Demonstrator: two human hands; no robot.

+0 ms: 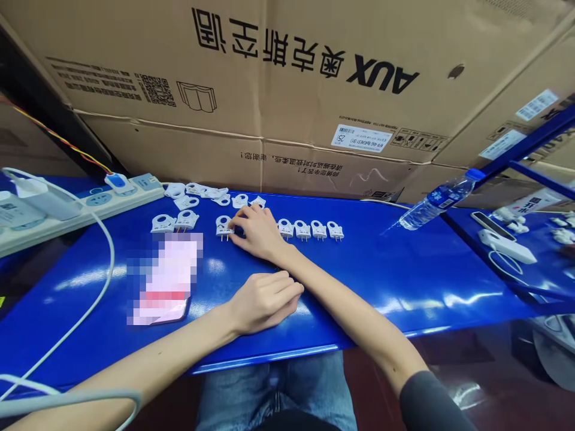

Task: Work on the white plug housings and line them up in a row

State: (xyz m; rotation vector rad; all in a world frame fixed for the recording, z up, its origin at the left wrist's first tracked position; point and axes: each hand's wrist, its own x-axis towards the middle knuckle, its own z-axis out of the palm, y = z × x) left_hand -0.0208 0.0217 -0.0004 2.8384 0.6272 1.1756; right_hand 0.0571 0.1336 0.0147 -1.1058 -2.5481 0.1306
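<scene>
My right hand [258, 230] reaches across the blue table [404, 281], its thumb and forefinger closed on the side of a white plug [223, 225] with a ring-shaped handle and metal pins. Beside that hand, to the right, several similar plugs [318, 229] stand in a row. My left hand [268, 302] rests near the table's front edge with curled fingers; whatever lies inside them is hidden. Two more plugs [185, 220] are at the left, above a phone [168, 278] with a blurred screen. A loose group of white plugs [202, 191] lies behind them.
Power strips [96, 200] with a plugged-in adapter and a white cable [110, 257] are on the left. A large cardboard box [269, 90] stands behind the table. At the right are a water bottle [438, 200], a blue metal frame [534, 173] and a white charger [507, 246].
</scene>
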